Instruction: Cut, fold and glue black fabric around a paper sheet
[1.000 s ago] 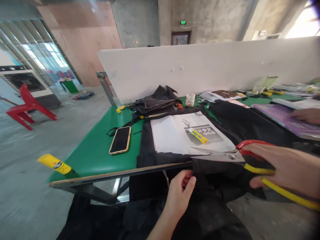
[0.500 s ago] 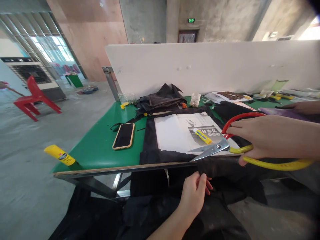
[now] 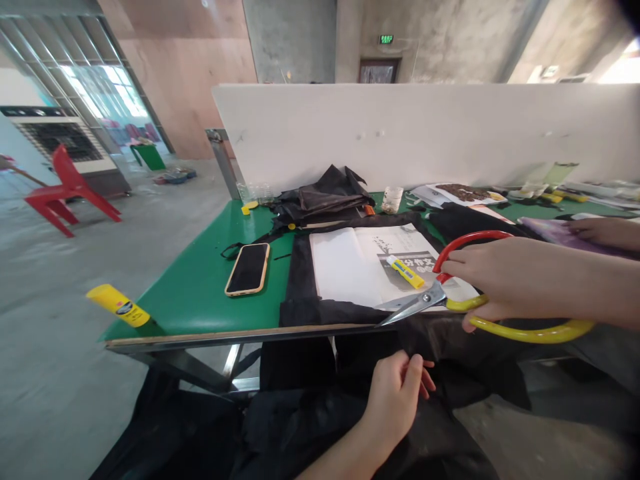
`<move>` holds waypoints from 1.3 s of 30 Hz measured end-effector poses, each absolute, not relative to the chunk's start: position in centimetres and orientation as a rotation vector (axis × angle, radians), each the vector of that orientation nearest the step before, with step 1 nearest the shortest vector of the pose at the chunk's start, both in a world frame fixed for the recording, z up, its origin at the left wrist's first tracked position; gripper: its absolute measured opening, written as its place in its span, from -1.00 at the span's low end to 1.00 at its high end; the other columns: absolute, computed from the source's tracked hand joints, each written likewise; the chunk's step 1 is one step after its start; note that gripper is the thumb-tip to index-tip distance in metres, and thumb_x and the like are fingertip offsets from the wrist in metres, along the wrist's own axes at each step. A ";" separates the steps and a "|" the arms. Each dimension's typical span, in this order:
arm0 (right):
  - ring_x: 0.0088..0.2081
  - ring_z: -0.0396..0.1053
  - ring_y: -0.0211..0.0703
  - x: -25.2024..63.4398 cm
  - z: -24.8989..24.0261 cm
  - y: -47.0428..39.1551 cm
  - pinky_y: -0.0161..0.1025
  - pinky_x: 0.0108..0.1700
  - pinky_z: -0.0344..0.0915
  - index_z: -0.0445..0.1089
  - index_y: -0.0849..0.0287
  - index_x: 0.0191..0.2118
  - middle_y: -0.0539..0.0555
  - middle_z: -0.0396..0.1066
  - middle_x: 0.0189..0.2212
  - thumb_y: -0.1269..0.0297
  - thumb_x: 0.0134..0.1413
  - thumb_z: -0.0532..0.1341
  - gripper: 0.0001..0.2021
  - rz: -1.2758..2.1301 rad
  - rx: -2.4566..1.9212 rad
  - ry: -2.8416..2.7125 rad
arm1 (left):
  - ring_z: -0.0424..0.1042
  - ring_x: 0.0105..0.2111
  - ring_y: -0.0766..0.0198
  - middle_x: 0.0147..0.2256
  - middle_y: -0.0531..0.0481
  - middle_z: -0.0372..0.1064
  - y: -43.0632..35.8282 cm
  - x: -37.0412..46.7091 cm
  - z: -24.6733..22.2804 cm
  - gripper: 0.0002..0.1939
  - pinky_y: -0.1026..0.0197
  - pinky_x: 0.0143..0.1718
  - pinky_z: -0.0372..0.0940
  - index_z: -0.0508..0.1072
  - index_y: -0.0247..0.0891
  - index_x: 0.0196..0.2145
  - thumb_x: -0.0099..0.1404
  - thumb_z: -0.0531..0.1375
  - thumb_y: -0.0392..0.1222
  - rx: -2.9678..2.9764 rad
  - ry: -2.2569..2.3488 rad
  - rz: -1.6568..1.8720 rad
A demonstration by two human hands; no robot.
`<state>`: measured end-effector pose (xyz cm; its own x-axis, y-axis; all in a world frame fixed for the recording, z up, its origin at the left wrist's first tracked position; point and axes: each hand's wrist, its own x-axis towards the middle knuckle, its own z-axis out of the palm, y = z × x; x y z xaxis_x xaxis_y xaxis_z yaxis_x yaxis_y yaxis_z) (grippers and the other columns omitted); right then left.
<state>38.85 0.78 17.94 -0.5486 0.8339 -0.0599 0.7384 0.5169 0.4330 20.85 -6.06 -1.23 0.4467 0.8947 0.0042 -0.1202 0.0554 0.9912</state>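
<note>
My right hand [image 3: 505, 277] is wrapped round the handles of large scissors [image 3: 417, 303], one red and one yellow. The blades lie nearly closed and point left over the table's front edge. Below that edge my left hand [image 3: 400, 383] pinches black cloth [image 3: 445, 347], thumb against the fingers. An open book [image 3: 337, 267] rests on a black sheet [image 3: 300, 267], with a yellow glue stick [image 3: 406, 272] on its right page. To the left, a phone [image 3: 249, 269] lies on the green table top [image 3: 200, 287].
Another yellow glue tube [image 3: 119, 305] stands at the table's left corner. Black cloth pieces [image 3: 330, 197] are heaped by a white partition [image 3: 410, 127], near a small cup [image 3: 393, 199]. Another person's hand [image 3: 607, 232] is at the far right. A red chair [image 3: 70, 190] stands on the floor.
The scissors and my right hand have moved slightly left, and the blades have come closer together. My left hand has shifted a little right and down.
</note>
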 end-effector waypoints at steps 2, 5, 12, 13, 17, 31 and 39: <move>-0.37 0.36 -0.03 38.5 18.1 0.5 -0.17 -0.39 0.17 0.38 0.10 -0.30 0.05 0.42 -0.36 -0.18 -0.31 0.26 -0.51 0.492 1.305 2.465 | 0.33 -0.56 0.35 -0.52 -0.03 0.36 -6.1 20.9 -1.2 -0.53 0.32 -0.51 0.17 0.45 -0.37 -0.29 0.34 -0.08 0.06 1.287 0.798 0.900; -0.43 0.34 -0.02 37.9 18.4 -0.1 -0.15 -0.42 0.13 0.34 0.14 -0.36 0.06 0.39 -0.43 -0.16 -0.26 0.25 -0.55 0.506 1.323 2.418 | 0.34 -0.55 0.34 -0.52 -0.04 0.38 -6.2 21.0 -1.0 -0.51 0.32 -0.51 0.18 0.46 -0.37 -0.31 0.34 -0.09 0.07 1.302 0.813 0.889; -0.45 0.32 0.00 36.9 18.4 -1.5 -0.16 -0.48 0.09 0.36 0.16 -0.38 0.10 0.37 -0.46 -0.10 -0.17 0.22 -0.61 0.574 1.298 2.334 | 0.33 -0.57 0.34 -0.54 -0.03 0.39 -6.4 21.4 -0.5 -0.50 0.32 -0.51 0.18 0.47 -0.36 -0.29 0.33 -0.10 0.09 1.310 0.812 0.875; -0.47 0.31 0.00 36.7 18.4 -1.8 -0.17 -0.50 0.08 0.36 0.16 -0.38 0.11 0.37 -0.46 -0.10 -0.16 0.22 -0.61 0.594 1.286 2.330 | 0.33 -0.57 0.34 -0.54 -0.03 0.39 -6.4 21.5 -0.5 -0.49 0.32 -0.51 0.18 0.47 -0.36 -0.30 0.33 -0.10 0.09 1.315 0.819 0.873; -0.48 0.30 0.00 35.7 18.4 -3.0 -0.16 -0.52 0.10 0.36 0.18 -0.37 0.15 0.36 -0.43 -0.11 -0.13 0.19 -0.60 0.663 1.273 2.314 | 0.32 -0.58 0.34 -0.56 -0.03 0.40 -6.5 21.7 -0.2 -0.47 0.32 -0.52 0.17 0.46 -0.36 -0.29 0.33 -0.13 0.10 1.320 0.839 0.866; -0.48 0.32 0.07 36.2 16.8 -3.8 -0.10 -0.54 0.16 0.38 0.18 -0.39 0.16 0.34 -0.48 -0.14 -0.10 0.17 -0.57 0.700 1.288 2.260 | 0.35 -0.58 0.32 -0.56 -0.05 0.42 -6.5 21.9 0.7 -0.48 0.34 -0.54 0.17 0.48 -0.34 -0.30 0.34 -0.13 0.07 1.409 0.836 0.876; -0.52 0.32 0.02 36.7 16.8 -3.6 -0.13 -0.55 0.18 0.38 0.20 -0.38 0.15 0.38 -0.48 -0.11 -0.17 0.23 -0.58 0.706 1.332 2.305 | 0.36 -0.56 0.30 -0.55 -0.06 0.43 -6.5 21.9 0.7 -0.45 0.32 -0.52 0.18 0.48 -0.35 -0.29 0.34 -0.16 0.09 1.422 0.870 0.839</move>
